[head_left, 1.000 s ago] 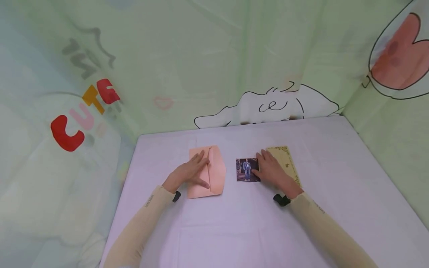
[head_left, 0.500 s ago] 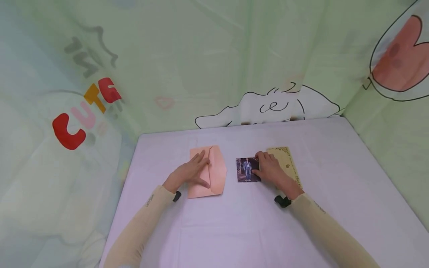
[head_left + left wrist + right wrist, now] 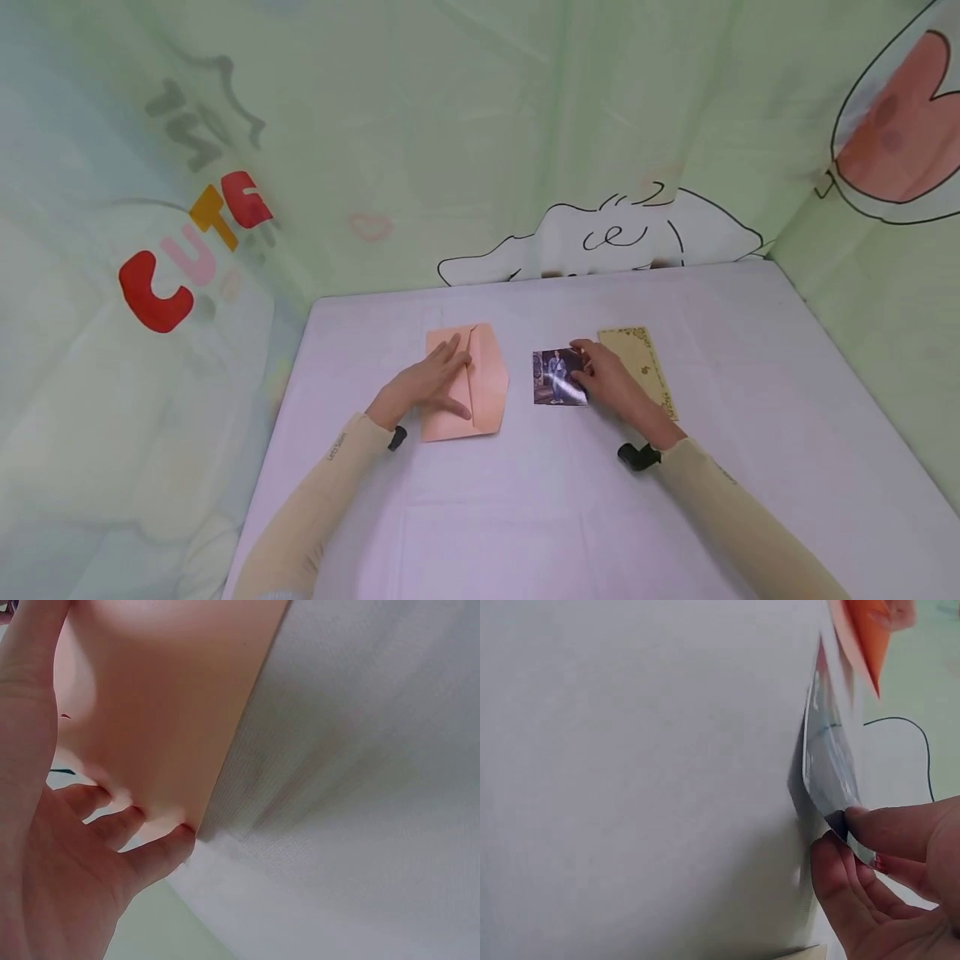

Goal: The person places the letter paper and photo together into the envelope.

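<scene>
On the left of the table lies a pink envelope (image 3: 489, 379) with its flap unfolded to the right. My left hand (image 3: 426, 387) rests on it with fingers spread; in the left wrist view the fingertips (image 3: 176, 844) touch the envelope (image 3: 172, 712) near its edge. My right hand (image 3: 611, 379) pinches the right edge of a small glossy photo (image 3: 557, 379) of a standing person. The right wrist view has the thumb on one face of the photo (image 3: 829, 750) and fingers behind, with the photo slightly bent and its near edge lifted off the cloth.
A cream card (image 3: 637, 358) with a dark ornamental border lies behind and right of my right hand, partly covered by it. A pale lilac cloth (image 3: 495, 517) covers the table. Printed green curtains (image 3: 450, 150) stand at the back and sides.
My right fingers have curled in and now pinch the photo's right edge. That edge has risen slightly and the photo catches a glare. The left hand stays on the envelope.
</scene>
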`<state>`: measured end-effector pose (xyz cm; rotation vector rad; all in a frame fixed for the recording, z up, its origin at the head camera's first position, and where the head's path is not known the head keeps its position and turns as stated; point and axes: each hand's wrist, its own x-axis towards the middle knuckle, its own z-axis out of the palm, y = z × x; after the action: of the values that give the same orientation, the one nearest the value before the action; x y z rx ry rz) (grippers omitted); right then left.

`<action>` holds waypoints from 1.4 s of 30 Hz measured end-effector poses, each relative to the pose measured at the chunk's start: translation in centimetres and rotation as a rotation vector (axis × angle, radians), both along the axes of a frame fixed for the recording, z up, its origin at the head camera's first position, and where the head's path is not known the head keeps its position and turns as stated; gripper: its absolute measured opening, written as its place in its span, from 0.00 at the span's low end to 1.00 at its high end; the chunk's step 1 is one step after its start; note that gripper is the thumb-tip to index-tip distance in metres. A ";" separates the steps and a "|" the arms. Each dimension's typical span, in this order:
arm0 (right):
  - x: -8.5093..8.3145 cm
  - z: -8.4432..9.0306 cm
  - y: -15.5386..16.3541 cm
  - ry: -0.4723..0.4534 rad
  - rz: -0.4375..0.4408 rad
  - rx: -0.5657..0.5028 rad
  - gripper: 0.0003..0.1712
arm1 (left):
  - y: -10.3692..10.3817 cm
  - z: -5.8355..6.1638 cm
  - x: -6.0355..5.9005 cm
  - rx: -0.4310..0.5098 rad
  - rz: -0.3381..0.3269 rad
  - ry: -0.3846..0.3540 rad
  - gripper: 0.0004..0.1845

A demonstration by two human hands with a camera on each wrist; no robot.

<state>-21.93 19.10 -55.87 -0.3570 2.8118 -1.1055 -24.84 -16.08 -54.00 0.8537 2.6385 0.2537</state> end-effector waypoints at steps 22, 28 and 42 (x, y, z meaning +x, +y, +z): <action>-0.3 0.3 -1.2 -0.074 0.015 -0.247 0.29 | 0.0 -0.2 0.2 0.008 0.017 -0.014 0.51; -0.5 0.5 -2.1 -0.093 0.038 -0.272 0.29 | 0.0 -0.4 0.1 0.001 0.013 -0.022 0.52; -1.1 0.9 -4.6 -0.115 0.075 -0.235 0.28 | 0.0 -0.2 0.0 -0.002 0.033 -0.032 0.51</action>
<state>-23.04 14.55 -55.01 -0.4011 2.5534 -1.3954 -24.84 -16.03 -54.16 0.7996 2.6245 0.2713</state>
